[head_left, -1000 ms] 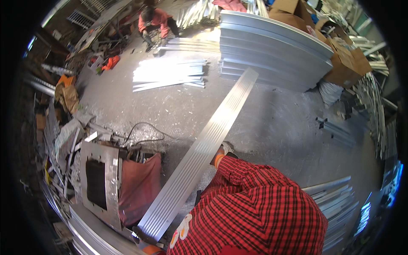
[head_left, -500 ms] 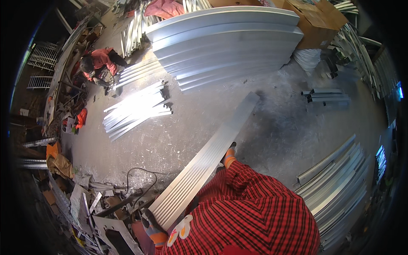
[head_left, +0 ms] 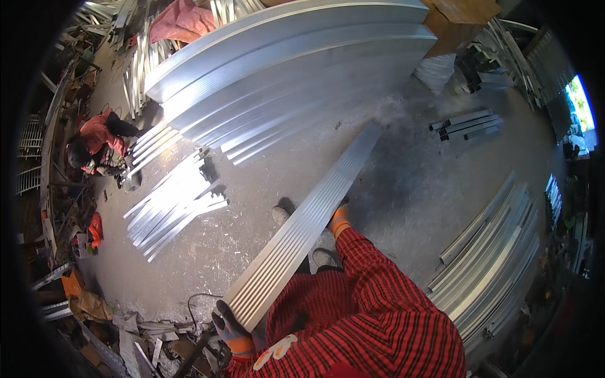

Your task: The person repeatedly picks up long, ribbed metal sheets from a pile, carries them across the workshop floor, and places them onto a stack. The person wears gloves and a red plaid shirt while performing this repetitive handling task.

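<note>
A long, ribbed silvery metal panel slants across the middle of the view, from near my body toward the far right. My left hand, in a dark-palmed glove with an orange cuff, grips the panel's near left corner. Farther up, my right hand holds the panel's right edge; its fingers are partly hidden beneath. The panel appears held above the floor, with my shoes partly visible around and below it.
Large stacked metal panels lie at the back. A pile of bright metal strips is on the left, close to a crouching person in a red top. Long profiles lie to the right, short dark-ended bars beyond. Scrap clutters the lower left.
The view has turned, so the floor piles and crouching person sit farther left. My shoes have come into sight. Both hands keep their hold on the panel.
</note>
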{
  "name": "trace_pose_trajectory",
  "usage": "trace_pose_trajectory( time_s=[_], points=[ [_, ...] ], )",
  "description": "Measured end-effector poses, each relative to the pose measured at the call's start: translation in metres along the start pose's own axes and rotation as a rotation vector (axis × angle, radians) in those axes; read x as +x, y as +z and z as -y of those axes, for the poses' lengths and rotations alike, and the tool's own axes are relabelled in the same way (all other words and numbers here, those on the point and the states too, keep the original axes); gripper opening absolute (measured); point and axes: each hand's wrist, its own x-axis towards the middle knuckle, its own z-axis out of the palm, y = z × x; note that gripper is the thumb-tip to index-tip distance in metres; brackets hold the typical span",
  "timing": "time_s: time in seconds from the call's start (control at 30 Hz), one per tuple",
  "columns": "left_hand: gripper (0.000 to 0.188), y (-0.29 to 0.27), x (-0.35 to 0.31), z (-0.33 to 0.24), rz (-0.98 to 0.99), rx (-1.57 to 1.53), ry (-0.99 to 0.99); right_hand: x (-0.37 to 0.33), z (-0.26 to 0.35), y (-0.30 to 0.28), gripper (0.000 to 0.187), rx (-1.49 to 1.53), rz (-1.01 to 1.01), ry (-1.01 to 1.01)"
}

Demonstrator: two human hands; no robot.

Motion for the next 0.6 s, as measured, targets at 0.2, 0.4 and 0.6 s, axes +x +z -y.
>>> trace_pose_trajectory(
  time_s=[0.2,0.4,0.6],
  points=[
    [0.061,0.137,0.09,0.063,0.103,-0.71,-0.563,0.036,0.062,0.093,0.042,0.119,-0.129,0.062],
    [0.062,0.245,0.22,0.085,0.159,-0.899,-0.719,0.122,0.101,0.164,0.091,0.228,-0.1,0.02],
    [0.057,0.378,0.339,0.1,0.182,-1.167,-0.989,0.233,0.106,0.139,0.086,0.275,0.044,-0.122]
  ],
)
